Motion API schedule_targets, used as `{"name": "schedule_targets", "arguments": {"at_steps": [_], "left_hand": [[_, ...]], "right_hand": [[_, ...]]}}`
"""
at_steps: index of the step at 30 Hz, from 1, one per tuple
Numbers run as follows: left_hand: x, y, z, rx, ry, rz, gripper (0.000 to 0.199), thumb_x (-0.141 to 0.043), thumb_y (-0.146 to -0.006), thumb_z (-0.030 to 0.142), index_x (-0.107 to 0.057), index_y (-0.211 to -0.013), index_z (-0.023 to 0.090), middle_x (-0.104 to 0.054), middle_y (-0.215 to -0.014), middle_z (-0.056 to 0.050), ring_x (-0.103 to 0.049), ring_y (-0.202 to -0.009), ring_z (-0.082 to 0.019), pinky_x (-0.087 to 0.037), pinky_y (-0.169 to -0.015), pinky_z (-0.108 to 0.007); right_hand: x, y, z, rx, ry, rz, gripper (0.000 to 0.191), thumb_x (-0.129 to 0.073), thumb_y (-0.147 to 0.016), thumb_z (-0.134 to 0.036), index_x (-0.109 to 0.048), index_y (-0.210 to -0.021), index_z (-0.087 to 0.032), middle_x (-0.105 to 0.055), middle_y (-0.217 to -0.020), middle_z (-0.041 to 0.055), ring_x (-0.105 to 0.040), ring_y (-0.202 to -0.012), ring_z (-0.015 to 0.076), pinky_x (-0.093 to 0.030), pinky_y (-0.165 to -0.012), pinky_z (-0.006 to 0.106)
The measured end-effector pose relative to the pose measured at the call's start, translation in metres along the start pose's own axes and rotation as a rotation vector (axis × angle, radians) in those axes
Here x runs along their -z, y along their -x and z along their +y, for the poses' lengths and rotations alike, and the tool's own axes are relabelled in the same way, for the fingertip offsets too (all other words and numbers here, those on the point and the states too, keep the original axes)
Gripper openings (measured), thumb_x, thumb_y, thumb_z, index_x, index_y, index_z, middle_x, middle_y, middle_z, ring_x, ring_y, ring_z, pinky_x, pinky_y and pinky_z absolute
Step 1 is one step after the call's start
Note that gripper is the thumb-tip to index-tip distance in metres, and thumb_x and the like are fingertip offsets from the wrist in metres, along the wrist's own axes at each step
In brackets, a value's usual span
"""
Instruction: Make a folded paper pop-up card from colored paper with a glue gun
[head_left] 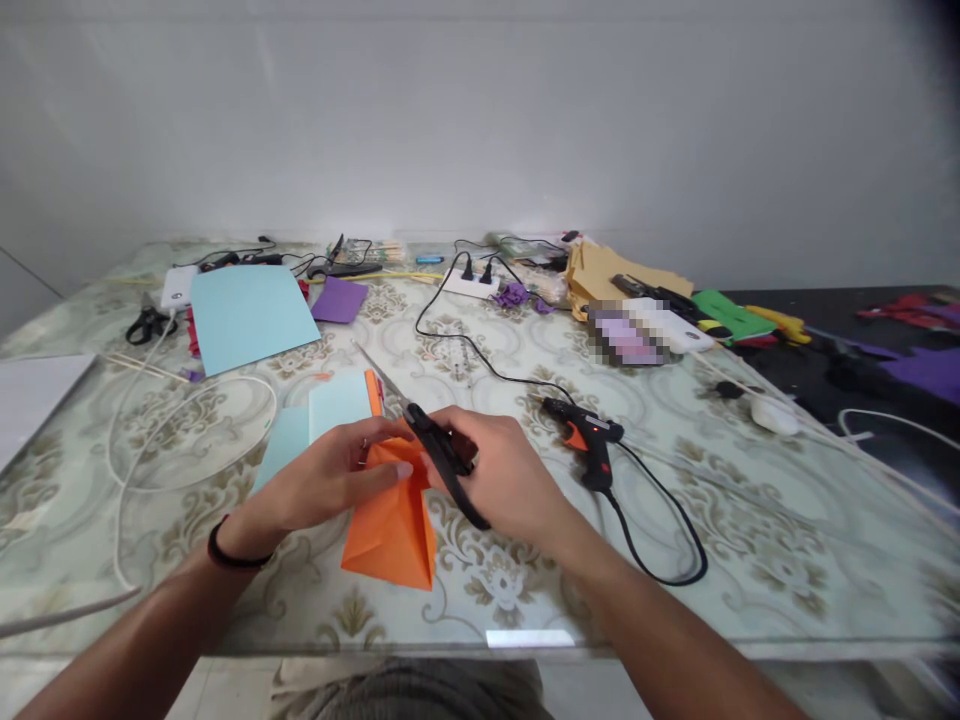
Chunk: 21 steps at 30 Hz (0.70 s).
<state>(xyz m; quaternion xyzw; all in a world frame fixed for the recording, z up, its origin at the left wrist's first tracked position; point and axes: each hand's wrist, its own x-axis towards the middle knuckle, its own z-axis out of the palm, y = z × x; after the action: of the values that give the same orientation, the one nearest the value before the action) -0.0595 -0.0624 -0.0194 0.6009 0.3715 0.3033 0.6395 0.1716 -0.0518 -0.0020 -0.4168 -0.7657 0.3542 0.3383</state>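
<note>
A folded piece of orange paper [390, 525] hangs over the front of the table, creased into triangular facets. My left hand [334, 475] pinches its upper part, thumb on the near face. Black-handled scissors [439, 445] rest in my right hand [499, 480], their blades pointing up and to the left, away from the paper. The right fingertips touch or nearly touch the orange paper's upper right side; exactly how is hidden. Just beyond my left hand lie light blue paper pieces [337, 400] and a small orange-edged item [375, 390].
A glue gun [592, 430] with its cord lies to the right. At the back stand a power strip [471, 283], a blue sheet [251, 315] and a purple square [340, 300]. A white cable [124, 450] loops at left. Brown paper [622, 275] is piled at back right.
</note>
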Motion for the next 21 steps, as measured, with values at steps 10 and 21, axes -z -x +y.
{"name": "schedule_targets", "arguments": {"at_steps": [10,21], "left_hand": [[-0.009,0.000,0.002,0.234,-0.183,0.051,0.049,-0.067,-0.093,0.063,-0.072,-0.086,0.015,-0.062,-0.070,0.000,-0.050,-0.062,-0.013,-0.037,-0.056,-0.024],[-0.012,0.004,0.007,0.223,0.021,0.097,0.056,-0.060,-0.097,0.069,-0.068,-0.089,0.015,-0.064,-0.077,-0.002,-0.052,-0.066,-0.014,-0.039,-0.061,-0.026]], "right_hand": [[-0.008,0.003,0.005,0.152,0.003,0.227,0.025,-0.071,-0.080,-0.015,-0.075,-0.104,-0.020,-0.079,-0.084,-0.0004,-0.070,-0.066,0.0151,-0.054,-0.065,0.025],[0.000,0.004,0.013,0.164,0.026,0.199,0.026,-0.074,-0.080,-0.012,-0.075,-0.105,-0.020,-0.078,-0.082,-0.0009,-0.069,-0.065,0.0145,-0.054,-0.064,0.024]]}}
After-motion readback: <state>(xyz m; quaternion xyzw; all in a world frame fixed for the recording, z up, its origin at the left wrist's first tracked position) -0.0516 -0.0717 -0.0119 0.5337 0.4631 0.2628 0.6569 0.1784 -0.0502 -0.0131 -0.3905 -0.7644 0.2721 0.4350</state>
